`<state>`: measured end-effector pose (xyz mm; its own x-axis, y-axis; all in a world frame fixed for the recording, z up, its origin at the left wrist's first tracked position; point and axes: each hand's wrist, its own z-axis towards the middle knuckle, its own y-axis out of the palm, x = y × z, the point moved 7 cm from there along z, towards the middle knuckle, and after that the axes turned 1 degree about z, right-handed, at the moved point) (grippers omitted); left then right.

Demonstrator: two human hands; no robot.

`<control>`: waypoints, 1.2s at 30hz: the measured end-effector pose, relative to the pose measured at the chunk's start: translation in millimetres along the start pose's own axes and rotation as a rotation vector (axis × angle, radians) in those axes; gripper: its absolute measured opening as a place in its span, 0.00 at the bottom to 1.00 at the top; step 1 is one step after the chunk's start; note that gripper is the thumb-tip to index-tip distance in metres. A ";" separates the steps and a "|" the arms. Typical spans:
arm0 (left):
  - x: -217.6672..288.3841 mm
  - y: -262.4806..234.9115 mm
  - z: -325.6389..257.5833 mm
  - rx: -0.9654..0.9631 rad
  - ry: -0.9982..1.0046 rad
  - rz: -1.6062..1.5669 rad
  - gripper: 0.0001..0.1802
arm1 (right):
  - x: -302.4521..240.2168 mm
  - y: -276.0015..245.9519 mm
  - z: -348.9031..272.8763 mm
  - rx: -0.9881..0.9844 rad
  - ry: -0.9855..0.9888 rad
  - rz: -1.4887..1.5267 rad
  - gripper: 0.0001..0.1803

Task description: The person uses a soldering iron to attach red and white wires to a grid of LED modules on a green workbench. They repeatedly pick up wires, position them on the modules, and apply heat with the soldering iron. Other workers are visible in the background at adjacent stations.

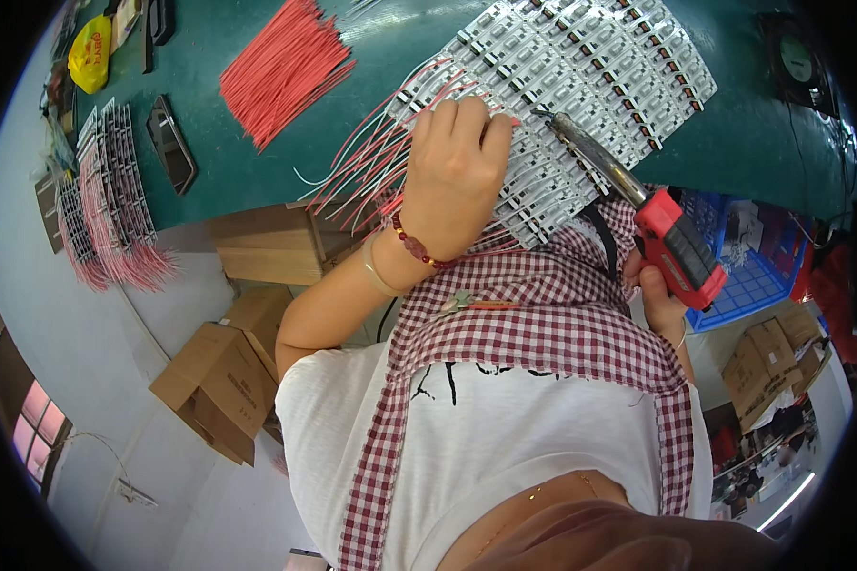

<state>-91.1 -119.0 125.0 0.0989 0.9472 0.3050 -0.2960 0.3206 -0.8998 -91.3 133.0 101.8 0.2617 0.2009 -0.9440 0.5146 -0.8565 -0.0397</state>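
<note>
My left hand (457,171) reaches over a panel of small white circuit boards (581,67), its fingers pinched on a red wire whose end peeks out by the fingertips. Most of that wire is hidden behind the hand. Red and white wires (362,162) fan out to the left from the panel's left side. In my right hand (659,300) is a red and black soldering iron (681,249). Its long metal barrel points up and left, and the tip is at the boards just right of my left fingers.
A bundle of cut red wires (286,71) lies on the green table (390,38). Farther left are a phone (171,145), wired boards (114,190) and a yellow bag (89,54). A black fan-like device (798,65) stands far right. Cardboard boxes (224,381) and a blue crate (747,290) sit below.
</note>
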 end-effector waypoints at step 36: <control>16.9 -6.0 -6.4 0.033 0.012 -0.123 0.11 | 16.6 -12.6 -19.5 0.001 -0.018 -0.007 0.13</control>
<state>-81.7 -104.8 133.5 0.1476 0.9008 0.4084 -0.3123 0.4342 -0.8449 -77.5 156.4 93.0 0.2433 0.1984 -0.9494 0.5155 -0.8556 -0.0467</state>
